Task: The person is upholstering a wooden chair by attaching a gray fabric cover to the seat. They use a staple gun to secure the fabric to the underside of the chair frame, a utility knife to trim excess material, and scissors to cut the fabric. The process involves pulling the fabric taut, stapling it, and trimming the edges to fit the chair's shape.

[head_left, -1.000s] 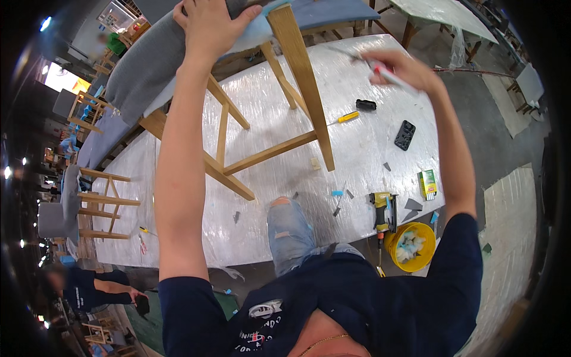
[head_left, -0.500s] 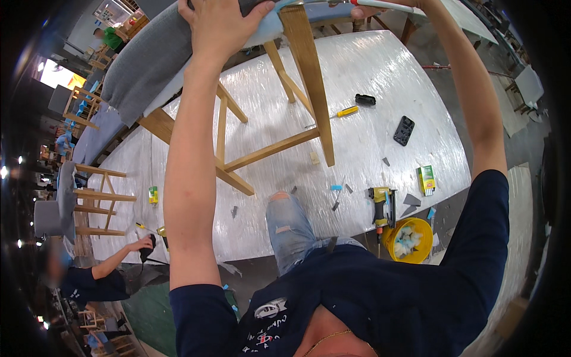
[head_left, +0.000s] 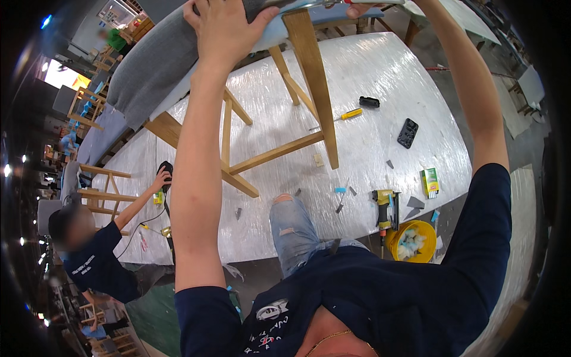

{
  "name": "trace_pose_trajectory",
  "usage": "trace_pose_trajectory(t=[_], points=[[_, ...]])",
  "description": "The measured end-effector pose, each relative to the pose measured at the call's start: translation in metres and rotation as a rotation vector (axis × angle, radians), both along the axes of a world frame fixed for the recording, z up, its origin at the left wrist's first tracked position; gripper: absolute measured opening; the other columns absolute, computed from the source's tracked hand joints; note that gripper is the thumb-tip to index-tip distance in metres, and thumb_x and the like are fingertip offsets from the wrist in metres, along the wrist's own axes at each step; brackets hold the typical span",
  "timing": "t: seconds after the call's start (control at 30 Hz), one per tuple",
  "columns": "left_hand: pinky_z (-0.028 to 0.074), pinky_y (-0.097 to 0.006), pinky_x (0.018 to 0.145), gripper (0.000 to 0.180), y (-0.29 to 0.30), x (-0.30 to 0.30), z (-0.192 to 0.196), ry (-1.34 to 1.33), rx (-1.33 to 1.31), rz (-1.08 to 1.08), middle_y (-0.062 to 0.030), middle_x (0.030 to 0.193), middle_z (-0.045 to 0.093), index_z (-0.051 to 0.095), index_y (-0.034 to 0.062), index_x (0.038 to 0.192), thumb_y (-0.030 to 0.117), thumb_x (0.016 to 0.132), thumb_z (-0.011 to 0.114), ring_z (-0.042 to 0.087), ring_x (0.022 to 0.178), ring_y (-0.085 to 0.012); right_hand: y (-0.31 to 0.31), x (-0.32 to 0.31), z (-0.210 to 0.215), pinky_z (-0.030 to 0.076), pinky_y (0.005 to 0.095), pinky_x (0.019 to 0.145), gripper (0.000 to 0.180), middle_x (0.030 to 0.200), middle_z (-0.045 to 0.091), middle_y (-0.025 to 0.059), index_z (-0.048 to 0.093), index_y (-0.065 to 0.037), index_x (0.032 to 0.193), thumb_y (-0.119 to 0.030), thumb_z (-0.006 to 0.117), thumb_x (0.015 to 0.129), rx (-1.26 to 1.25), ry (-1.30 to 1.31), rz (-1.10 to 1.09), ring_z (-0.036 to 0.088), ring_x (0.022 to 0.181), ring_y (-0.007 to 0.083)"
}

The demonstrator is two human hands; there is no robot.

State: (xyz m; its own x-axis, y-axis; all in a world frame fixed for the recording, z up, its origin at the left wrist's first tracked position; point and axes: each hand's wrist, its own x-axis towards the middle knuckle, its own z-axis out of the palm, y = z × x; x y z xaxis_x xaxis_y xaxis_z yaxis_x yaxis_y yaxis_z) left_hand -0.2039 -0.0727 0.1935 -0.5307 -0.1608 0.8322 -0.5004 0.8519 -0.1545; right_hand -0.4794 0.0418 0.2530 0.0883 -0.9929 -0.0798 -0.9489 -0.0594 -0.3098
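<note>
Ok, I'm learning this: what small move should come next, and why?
Perhaps ease the tool gently along the blue padding: its metal end is near the padding and wooden leg, the right hand holds it, and the left hand rests on the grey cover.

Grey chair fabric (head_left: 151, 68), yellow bucket (head_left: 392, 243)

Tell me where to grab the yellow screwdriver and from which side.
Probably the screwdriver's yellow handle, from above and the near right: that thick end points away from the chair leg, while the thin shaft passes behind the leg in this view. A black object lies just beyond the handle.
</note>
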Motion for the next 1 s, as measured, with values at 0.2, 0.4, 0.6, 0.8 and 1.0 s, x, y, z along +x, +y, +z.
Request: trace_pose_trajectory(t=[0.2, 0.4, 0.6, 0.8, 1.0], points=[[0.022, -0.051, 0.110, 0.070, 0.001, -0.003, 0.001, 0.010, 0.001, -0.035, -0.0137, 0.130, 0.051, 0.046, 0.0112, 0.135, 0.036, 0.077, 0.077, 0.042, 0.127, -0.0320, 0.005, -0.006, 0.000, 0.049, 0.0333, 0.088, 0.070, 0.113, 0.073, 0.0092, 0.068, -0.007, 0.126, -0.047, 0.086, 0.071, -0.032, 0.014, 0.016, 0.064, 0.106, 0.0181], [0.022, -0.051, 0.110, 0.070, -0.003, -0.007, 0.001, 0.000, -0.001, -0.065, -0.0142, 0.129, 0.051, 0.046, 0.0114, 0.134, 0.038, 0.077, 0.077, 0.042, 0.126, -0.0319, 0.032, -0.019, -0.025, 0.052, 0.0291, 0.079, 0.061, 0.106, 0.075, 0.0060, 0.068, -0.010, 0.127, -0.038, 0.085, 0.076, 0.100, -0.253, -0.093, 0.068, 0.096, 0.0166], [0.020, -0.052, 0.110, 0.072, -0.007, 0.003, 0.007, -0.004, -0.030, -0.016, -0.0113, 0.130, 0.050, 0.048, 0.0151, 0.133, 0.044, 0.074, 0.078, 0.040, 0.129, -0.0297, 0.082, -0.038, -0.344, 0.044, 0.0223, 0.052, 0.035, 0.070, 0.060, -0.0033, 0.070, -0.008, 0.110, -0.038, 0.058, 0.099, -0.348, -0.995, -0.606, 0.053, 0.058, 0.0057], [0.015, -0.056, 0.110, 0.097, -0.037, -0.003, 0.001, -0.095, -0.100, -0.046, -0.0107, 0.133, 0.041, 0.036, 0.0210, 0.144, 0.056, 0.065, 0.080, 0.033, 0.133, -0.0296, 0.205, 0.044, -0.625, 0.054, 0.0426, 0.085, 0.060, 0.104, 0.071, 0.0237, 0.071, -0.008, 0.118, -0.049, 0.079, 0.075, -0.066, -0.511, -1.158, 0.071, 0.096, 0.0366], [0.016, -0.054, 0.110, 0.099, -0.026, -0.009, 0.005, -0.097, -0.105, -0.057, -0.0093, 0.135, 0.042, 0.037, 0.0206, 0.144, 0.058, 0.064, 0.082, 0.033, 0.133, -0.0292, 0.148, 0.030, -0.571, 0.051, 0.0428, 0.095, 0.043, 0.117, 0.069, 0.0163, 0.070, -0.007, 0.116, -0.033, 0.073, 0.082, -0.287, -0.348, -0.838, 0.065, 0.109, 0.0334]])
